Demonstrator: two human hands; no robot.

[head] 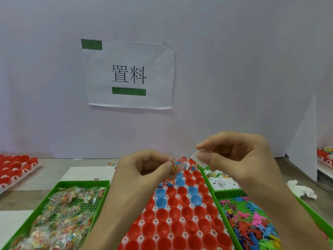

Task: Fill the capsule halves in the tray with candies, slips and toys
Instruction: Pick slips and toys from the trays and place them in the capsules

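**A:** What does each grip hold?

**B:** The left grip point(144, 166) pinches a candy packet point(177, 166) between thumb and curled fingers. The right grip point(234, 156) pinches a white slip point(195, 156) at its fingertips. Both hang above the far end of the tray point(156, 237), which lies on the table point(48, 170) between green bins.

**A:** And the halves?

**B:** Some far halves show fills. The near red halves point(186, 212) look empty.

**A:** What could go wrong?

**B:** Probably a miss. The slip is light and may flutter into the slip bin point(207, 179) or settle between halves. The packet may drop into a half already filled, leaving another short.
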